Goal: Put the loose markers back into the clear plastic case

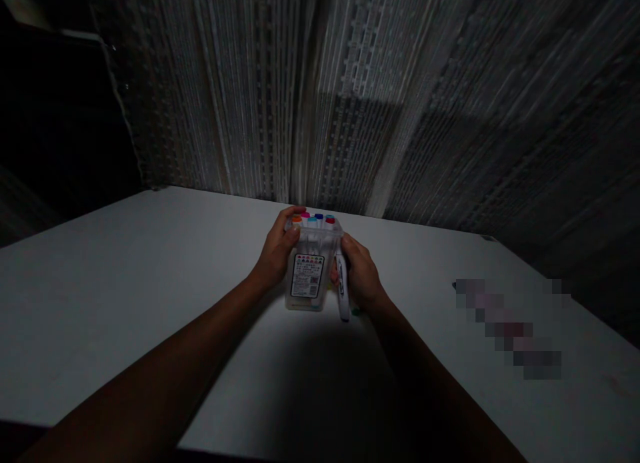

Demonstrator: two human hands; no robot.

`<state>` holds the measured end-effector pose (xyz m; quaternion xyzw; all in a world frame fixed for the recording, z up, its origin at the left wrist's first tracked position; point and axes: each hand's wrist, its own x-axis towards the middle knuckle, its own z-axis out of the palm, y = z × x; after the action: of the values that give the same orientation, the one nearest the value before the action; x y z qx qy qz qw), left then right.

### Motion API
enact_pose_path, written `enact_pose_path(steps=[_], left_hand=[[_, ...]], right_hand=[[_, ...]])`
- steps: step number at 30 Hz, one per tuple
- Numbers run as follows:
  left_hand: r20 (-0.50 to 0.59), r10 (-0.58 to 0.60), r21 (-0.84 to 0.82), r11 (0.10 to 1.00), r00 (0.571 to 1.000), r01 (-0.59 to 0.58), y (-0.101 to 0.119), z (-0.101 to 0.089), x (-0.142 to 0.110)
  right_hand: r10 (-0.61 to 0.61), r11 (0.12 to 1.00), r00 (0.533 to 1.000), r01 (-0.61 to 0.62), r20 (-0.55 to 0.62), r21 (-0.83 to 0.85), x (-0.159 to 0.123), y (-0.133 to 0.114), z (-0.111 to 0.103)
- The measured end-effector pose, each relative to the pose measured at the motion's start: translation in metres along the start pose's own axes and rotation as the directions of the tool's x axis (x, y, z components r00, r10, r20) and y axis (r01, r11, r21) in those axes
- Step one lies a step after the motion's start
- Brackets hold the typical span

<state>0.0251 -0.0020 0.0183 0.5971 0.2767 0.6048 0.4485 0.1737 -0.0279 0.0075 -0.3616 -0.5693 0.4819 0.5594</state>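
My left hand (273, 256) is closed around the left side of a clear plastic marker case (305, 302), its thumb near the top rim. The case stands upright, tilted slightly, with a printed label (307, 276) facing me. Inside are several white markers with orange, pink, light blue, dark blue and red ends (312, 222) showing at the top. Against the right side of the case, my right hand (365, 271) is closed on a white marker (343, 288) that points downward. A green tip (355, 311) shows below those fingers; what it belongs to is mostly hidden.
Both arms reach over a white tabletop (165, 276). A blurred-out, pixelated item (510, 330) lies on the right part of the table. Behind the far edge hangs a grey striped curtain (280, 90). The scene is dim, with a dark area at the left.
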Motion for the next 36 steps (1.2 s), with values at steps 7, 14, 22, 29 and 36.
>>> enact_pose_path(steps=[7, 14, 22, 29, 36], left_hand=[[-0.017, -0.004, -0.020, 1.000, 1.000, 0.004, 0.0016, 0.0003, 0.0000], [-0.013, 0.001, -0.017, 1.000, 1.000, -0.001, 0.0035, 0.0007, -0.0005], [-0.004, -0.001, -0.020, 1.000, 1.000, 0.001, 0.0011, 0.0002, -0.0003], [-0.028, -0.013, -0.032, 0.999, 1.000, 0.012, -0.0002, -0.0007, 0.0013], [-0.009, 0.001, -0.043, 0.999, 1.000, -0.001, -0.0012, -0.0021, 0.0018]], right_hand=[[-0.005, 1.000, 1.000, 0.005, -0.004, 0.006, -0.0002, -0.0004, -0.0001], [0.009, 1.000, 1.000, -0.009, -0.008, 0.012, 0.0018, 0.0006, -0.0004], [-0.010, 1.000, 1.000, 0.010, 0.006, 0.022, 0.0001, -0.0013, 0.0004], [-0.009, 1.000, 1.000, 0.008, 0.008, 0.028, 0.0016, -0.0001, 0.0008], [-0.010, 1.000, 1.000, 0.010, 0.004, 0.019, 0.0009, -0.0005, 0.0014]])
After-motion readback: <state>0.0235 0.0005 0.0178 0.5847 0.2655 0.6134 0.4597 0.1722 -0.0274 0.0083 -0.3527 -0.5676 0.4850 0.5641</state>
